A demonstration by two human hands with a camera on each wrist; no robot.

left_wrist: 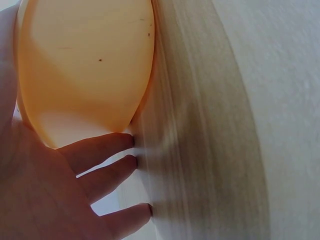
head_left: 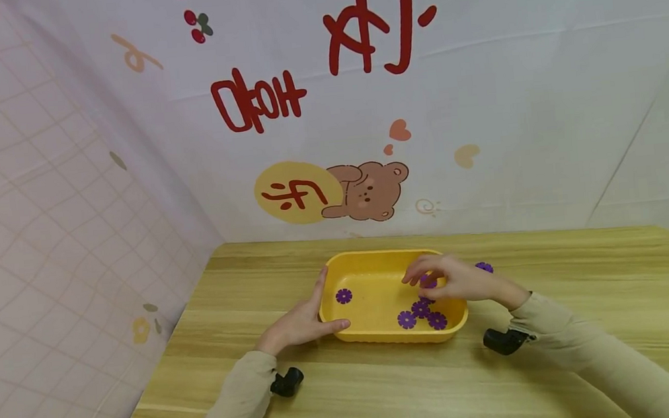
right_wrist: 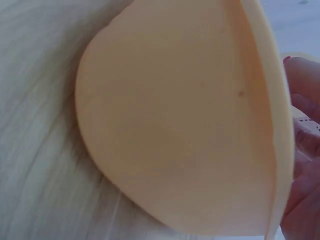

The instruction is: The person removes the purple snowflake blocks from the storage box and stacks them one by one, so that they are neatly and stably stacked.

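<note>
A yellow tray holds purple discs on the wood-grain desk, a printed backdrop behind it. The left grip lies spread against its left end; whether the right grip, above its right end, pinches anything is unclear.

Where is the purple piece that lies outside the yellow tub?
In the head view, the purple piece lies on the table, right of the yellow tub and just beyond the right hand, which partly hides it.
</note>
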